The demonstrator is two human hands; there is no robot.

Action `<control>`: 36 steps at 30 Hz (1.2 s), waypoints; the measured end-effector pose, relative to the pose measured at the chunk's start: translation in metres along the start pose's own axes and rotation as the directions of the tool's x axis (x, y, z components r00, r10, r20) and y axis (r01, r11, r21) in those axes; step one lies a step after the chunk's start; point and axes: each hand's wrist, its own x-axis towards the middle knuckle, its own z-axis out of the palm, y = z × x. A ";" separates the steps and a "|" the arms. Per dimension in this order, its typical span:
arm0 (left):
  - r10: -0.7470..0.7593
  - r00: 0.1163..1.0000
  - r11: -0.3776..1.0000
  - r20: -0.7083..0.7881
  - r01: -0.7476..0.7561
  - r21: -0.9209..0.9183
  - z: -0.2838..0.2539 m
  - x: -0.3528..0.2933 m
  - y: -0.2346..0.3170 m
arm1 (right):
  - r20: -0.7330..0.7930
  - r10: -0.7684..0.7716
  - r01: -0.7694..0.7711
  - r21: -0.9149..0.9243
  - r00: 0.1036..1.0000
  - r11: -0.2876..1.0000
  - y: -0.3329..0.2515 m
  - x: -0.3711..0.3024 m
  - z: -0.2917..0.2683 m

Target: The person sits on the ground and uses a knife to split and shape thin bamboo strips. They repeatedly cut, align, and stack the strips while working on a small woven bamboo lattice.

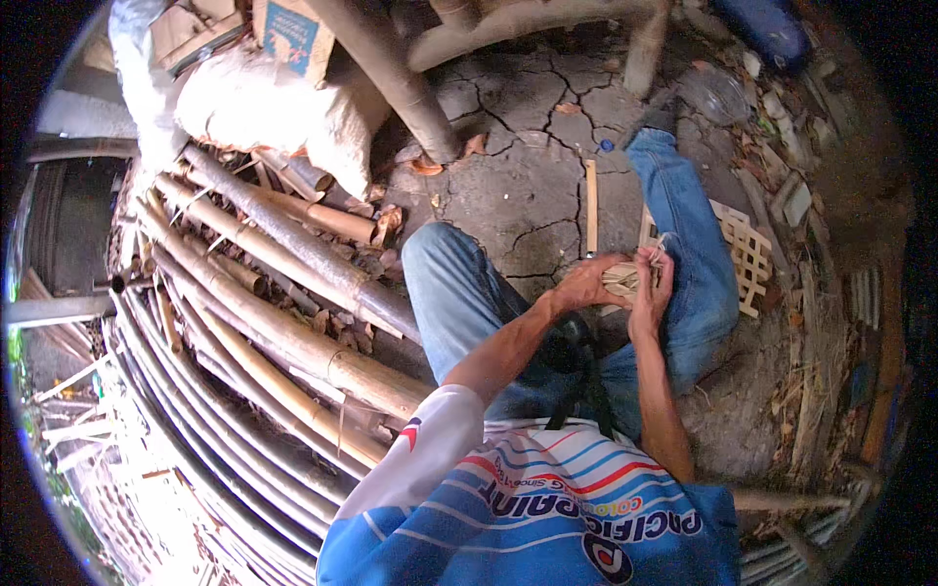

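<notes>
In front of my lap, between my bent legs, a small bundle of pale bamboo strips (621, 280) is held in both hands; it looks partly woven. My left hand (583, 284) closes round its left side. My right hand (651, 291) grips the right side, with fingers pinched at the top where thin strip ends stick up. A lattice panel of woven bamboo (745, 256) lies partly under my right leg. Just beyond my left hand, one flat bamboo strip (591, 207) rests on the ground.
Long bamboo poles (283, 327) are piled along the left. A white sack (264, 107) and a printed carton (296, 41) stand at the far left, near a slanted thick pole (391, 73). Cracked earth (523, 186) stretches ahead. Debris and a clear plastic bag (716, 93) lie at the right.
</notes>
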 end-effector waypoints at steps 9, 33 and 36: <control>-0.030 0.999 0.995 -0.043 0.026 -0.093 -0.008 0.008 -0.005 | 0.119 -0.067 0.050 0.144 0.991 0.988 0.029 0.019 0.003; -0.430 0.892 0.458 -0.142 0.079 -0.886 -0.048 -0.015 0.068 | 0.271 0.046 -0.016 -0.110 0.961 0.994 -0.062 0.020 0.029; -0.480 0.873 0.332 0.085 0.270 -0.904 -0.057 -0.030 0.053 | 0.290 0.092 -0.029 -0.214 0.953 0.976 -0.041 0.025 0.039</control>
